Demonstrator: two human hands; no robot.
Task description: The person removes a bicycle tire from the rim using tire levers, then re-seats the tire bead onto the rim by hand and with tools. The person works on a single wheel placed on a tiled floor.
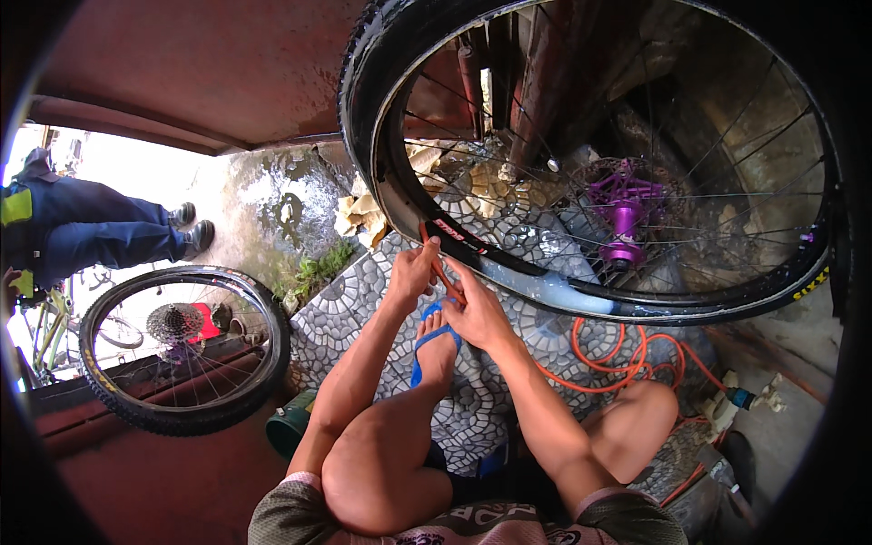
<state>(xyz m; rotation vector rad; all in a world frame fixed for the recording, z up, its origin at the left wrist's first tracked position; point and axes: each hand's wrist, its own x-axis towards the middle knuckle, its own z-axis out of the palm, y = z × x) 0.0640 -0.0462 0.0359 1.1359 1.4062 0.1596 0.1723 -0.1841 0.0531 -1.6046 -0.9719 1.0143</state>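
Observation:
A bicycle wheel [509,280] with a black tyre and a purple hub [623,218] stands large in front of me. A thin orange-red, rod-like thing [440,270] slants between my hands, its upper end against the lower left of the rim. My left hand [414,274] is closed around its upper part, touching or very near the wheel. Lower down, my right hand [476,313] grips the same thing with bent fingers. Whether it is stiff or soft, I cannot tell. Whitish wet smears [572,292] show on the rim and tyre to the right of my hands.
A second wheel [275,350] with a cassette is at left, by a green container [288,425]. A coiled orange hose [627,368] with a blue fitting [740,398] lies on the pebble-patterned floor [350,309] at right. A person in dark trousers [109,218] is at far left.

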